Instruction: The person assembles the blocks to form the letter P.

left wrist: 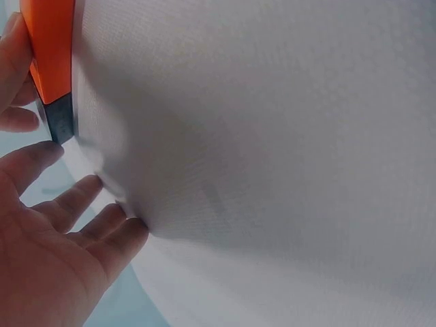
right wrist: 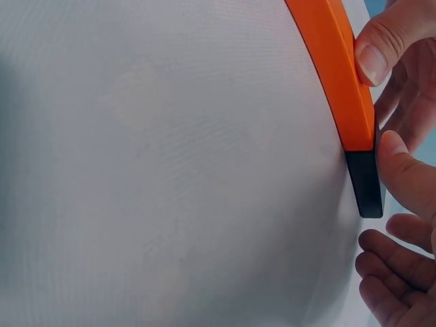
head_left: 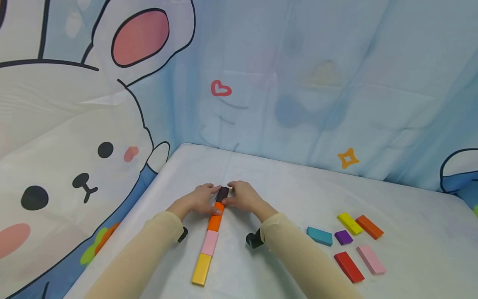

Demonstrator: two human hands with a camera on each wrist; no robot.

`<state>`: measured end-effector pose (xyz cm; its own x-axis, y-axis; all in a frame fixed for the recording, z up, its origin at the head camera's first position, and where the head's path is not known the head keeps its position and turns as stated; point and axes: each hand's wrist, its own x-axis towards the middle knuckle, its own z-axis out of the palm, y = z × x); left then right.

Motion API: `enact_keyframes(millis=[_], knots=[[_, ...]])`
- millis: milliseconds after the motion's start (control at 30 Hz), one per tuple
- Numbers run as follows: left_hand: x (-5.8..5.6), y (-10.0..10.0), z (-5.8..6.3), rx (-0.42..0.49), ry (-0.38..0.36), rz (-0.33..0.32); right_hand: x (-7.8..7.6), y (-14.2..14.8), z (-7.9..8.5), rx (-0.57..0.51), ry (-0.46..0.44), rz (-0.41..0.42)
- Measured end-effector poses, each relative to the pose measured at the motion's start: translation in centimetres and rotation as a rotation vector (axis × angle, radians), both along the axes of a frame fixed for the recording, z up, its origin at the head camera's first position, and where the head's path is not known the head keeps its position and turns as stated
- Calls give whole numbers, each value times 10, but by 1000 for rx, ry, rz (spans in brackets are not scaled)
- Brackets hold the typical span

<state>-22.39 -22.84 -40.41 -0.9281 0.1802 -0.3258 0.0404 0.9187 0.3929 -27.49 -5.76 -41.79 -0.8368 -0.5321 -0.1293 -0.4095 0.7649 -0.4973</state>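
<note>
A straight row of flat blocks runs away from me: a yellow block [head_left: 201, 269] nearest, then a pink block [head_left: 209, 243], an orange block [head_left: 215, 220] and a black block [head_left: 222, 194] at the far end. My left hand [head_left: 203, 200] is at the row's left side, its thumb on the orange block and its index fingertip at the black block. From the right, my right hand [head_left: 244, 197] rests its thumb against the black block's side, with the index finger near its far end. Fingers of both hands are extended or loosely bent, not wrapped round a block.
Loose blocks lie to the right on the white table [head_left: 422, 249]: teal [head_left: 319, 236], purple [head_left: 343, 237], yellow [head_left: 349, 223], orange [head_left: 369, 227], red [head_left: 349, 267] and pink [head_left: 371, 259]. A patterned curtain [head_left: 298, 83] hangs behind the table and along its left.
</note>
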Motion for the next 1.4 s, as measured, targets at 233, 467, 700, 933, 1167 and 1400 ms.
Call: enact_keyframes(millis=[233,467,700,933,1167,1400], knots=[[0,1,1,-17,-2,1,2,13,6,-6,-11,-3],[0,2,-1,-20,-17,14,1,35,9,-10,-25,-12],[0,2,-1,-18,-15,3,2,70,14,-7,-36,-18],[3,2,2,-12,-16,-3,9,114,19,-18,5,-1],[4,2,2,-5,-13,1,19,150,18,-27,5,-31],[3,3,0,-6,-10,-8,34,172,16,-25,3,-33]])
